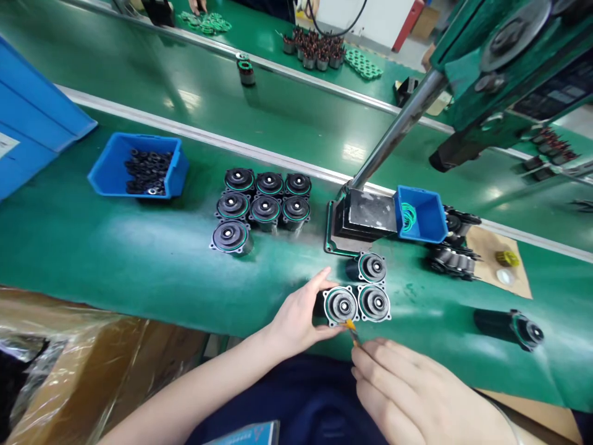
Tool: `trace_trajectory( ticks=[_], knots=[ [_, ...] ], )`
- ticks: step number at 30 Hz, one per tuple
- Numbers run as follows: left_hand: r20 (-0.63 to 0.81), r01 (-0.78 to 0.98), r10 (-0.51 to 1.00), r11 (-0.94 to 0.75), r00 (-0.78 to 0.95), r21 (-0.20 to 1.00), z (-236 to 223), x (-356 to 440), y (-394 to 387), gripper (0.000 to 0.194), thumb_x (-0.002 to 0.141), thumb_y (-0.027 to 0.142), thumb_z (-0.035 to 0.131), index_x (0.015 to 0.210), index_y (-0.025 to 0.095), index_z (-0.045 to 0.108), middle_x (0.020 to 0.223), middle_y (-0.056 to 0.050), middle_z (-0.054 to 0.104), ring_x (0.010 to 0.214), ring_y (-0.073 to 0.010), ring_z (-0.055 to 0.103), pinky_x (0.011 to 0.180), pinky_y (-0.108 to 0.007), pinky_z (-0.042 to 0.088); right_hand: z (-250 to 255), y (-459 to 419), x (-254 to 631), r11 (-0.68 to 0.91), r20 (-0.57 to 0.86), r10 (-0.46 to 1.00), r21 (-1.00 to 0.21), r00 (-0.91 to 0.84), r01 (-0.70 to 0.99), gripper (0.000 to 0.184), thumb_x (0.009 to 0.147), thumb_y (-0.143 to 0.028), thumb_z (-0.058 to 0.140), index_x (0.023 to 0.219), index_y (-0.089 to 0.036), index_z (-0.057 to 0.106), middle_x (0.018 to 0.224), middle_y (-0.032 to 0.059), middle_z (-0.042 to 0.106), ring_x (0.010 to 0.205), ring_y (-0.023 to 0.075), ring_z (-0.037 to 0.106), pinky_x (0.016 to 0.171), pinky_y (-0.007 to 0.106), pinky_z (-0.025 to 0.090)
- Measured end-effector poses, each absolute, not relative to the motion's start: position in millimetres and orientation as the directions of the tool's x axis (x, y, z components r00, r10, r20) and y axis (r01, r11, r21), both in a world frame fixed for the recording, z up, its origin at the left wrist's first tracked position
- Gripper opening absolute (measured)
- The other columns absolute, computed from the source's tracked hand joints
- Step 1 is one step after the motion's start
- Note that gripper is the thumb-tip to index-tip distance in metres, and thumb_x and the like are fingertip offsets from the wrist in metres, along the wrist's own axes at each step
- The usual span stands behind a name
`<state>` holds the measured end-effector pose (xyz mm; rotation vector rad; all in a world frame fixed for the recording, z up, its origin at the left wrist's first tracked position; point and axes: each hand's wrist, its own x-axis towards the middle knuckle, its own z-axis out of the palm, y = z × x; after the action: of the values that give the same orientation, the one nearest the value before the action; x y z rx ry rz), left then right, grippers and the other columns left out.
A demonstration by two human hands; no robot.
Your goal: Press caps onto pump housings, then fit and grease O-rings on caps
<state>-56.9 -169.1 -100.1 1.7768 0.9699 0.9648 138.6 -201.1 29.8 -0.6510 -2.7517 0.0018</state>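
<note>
My left hand is wrapped round the side of a black cylindrical motor housing with a silver flange rim. Between its fingers my right hand pinches a small brush with a yellow-orange tip, which meets the near edge of that rim. Most of the brush's handle is hidden by the fingers. Directly right of the held housing stands a second housing, and a third housing is behind that one. Green rings show round the tops of these two.
Several housings with green rings stand left of a press. One blue bin has black parts; another bin has green rings. A dark cylinder lies at right. Cardboard bears a yellow part. Across the bench, a person's hand shows.
</note>
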Motion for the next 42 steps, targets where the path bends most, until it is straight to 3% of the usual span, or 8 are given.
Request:
trace_trajectory(
  ticks=[7,11,16,22,24,28,34,42],
  knots=[
    [0.165,0.322,0.813,-0.395,0.558,0.860,-75,-73,-153,0.101,0.076,0.027,0.078,0.152,0.023,0.013,0.126,-0.010,0.063,0.117,-0.0255,0.063,0.102,-0.043,0.051,33,-185,147,0.922,0.296,0.356,0.040,-0.886,0.384,0.021,0.091,-0.010,0.043,0.092,-0.011,0.064,0.098,0.0119,0.072,0.087,0.0233,0.070,0.079,0.039,0.060],
    [0.218,0.586,0.797,-0.571,0.563,0.575,-52,-106,-135,0.092,0.079,0.030,0.074,0.152,0.018,0.019,0.125,-0.013,0.062,0.122,-0.0301,0.056,0.112,-0.054,0.036,43,-179,156,0.910,0.444,0.356,0.037,-0.822,0.414,0.022,0.091,-0.009,0.041,0.092,-0.013,0.063,0.097,0.0117,0.073,0.094,0.0233,0.069,0.083,0.037,0.057],
    [0.240,0.836,0.856,-0.507,0.458,0.211,-27,-151,-108,0.068,0.084,0.024,0.067,0.145,0.017,0.038,0.126,-0.016,0.063,0.129,-0.0345,0.049,0.108,-0.055,0.033,36,-182,189,0.890,0.459,0.404,0.004,-0.791,0.457,0.024,0.093,-0.011,0.038,0.100,-0.009,0.061,0.105,0.0181,0.070,0.101,0.0265,0.067,0.084,0.040,0.058],
    [0.307,0.875,0.834,-0.485,0.459,0.010,-20,-156,-103,0.065,0.088,0.021,0.062,0.147,0.017,0.036,0.131,-0.018,0.059,0.130,-0.0374,0.047,0.109,-0.057,0.032,11,-197,235,0.715,0.450,0.678,-0.222,-0.581,0.663,0.023,0.086,-0.005,0.053,0.104,-0.017,0.059,0.116,0.0109,0.067,0.104,0.0209,0.065,0.085,0.036,0.056],
    [0.345,0.852,0.811,-0.521,0.474,0.056,-23,-137,-111,0.066,0.088,0.024,0.063,0.147,0.018,0.035,0.136,-0.019,0.054,0.129,-0.0370,0.048,0.109,-0.055,0.035,9,-197,241,0.621,0.521,0.748,-0.331,-0.412,0.711,0.025,0.084,0.000,0.057,0.102,-0.018,0.057,0.111,0.0080,0.068,0.098,0.0164,0.067,0.083,0.030,0.055],
    [0.303,0.667,0.748,-0.664,0.591,0.339,-40,-74,-134,0.089,0.082,0.042,0.071,0.152,0.019,0.021,0.140,-0.020,0.048,0.130,-0.0360,0.047,0.108,-0.052,0.041,11,-185,251,0.451,0.602,0.795,-0.508,-0.072,0.734,0.024,0.084,-0.003,0.061,0.101,-0.020,0.055,0.108,0.0054,0.066,0.097,0.0141,0.068,0.086,0.028,0.056],
    [0.251,0.601,0.818,-0.556,0.517,0.574,-73,-8,-148,0.100,0.080,0.038,0.073,0.155,0.026,0.007,0.136,-0.017,0.044,0.123,-0.0329,0.056,0.098,-0.047,0.053,27,-145,305,0.288,0.646,0.653,-0.695,0.395,0.659,0.023,0.088,-0.027,0.065,0.102,-0.020,0.048,0.095,0.0028,0.064,0.078,0.0129,0.069,0.076,0.029,0.059],
    [0.358,0.561,0.833,-0.549,0.421,0.620,-108,-7,-150,0.085,0.086,0.043,0.065,0.154,0.023,0.017,0.124,-0.016,0.048,0.103,-0.0288,0.064,0.088,-0.048,0.058,23,-99,413,0.039,0.521,0.700,-0.711,0.488,0.702,0.030,0.086,-0.039,0.061,0.101,-0.020,0.042,0.085,0.0016,0.061,0.068,0.0135,0.066,0.066,0.026,0.056]
  ],
)
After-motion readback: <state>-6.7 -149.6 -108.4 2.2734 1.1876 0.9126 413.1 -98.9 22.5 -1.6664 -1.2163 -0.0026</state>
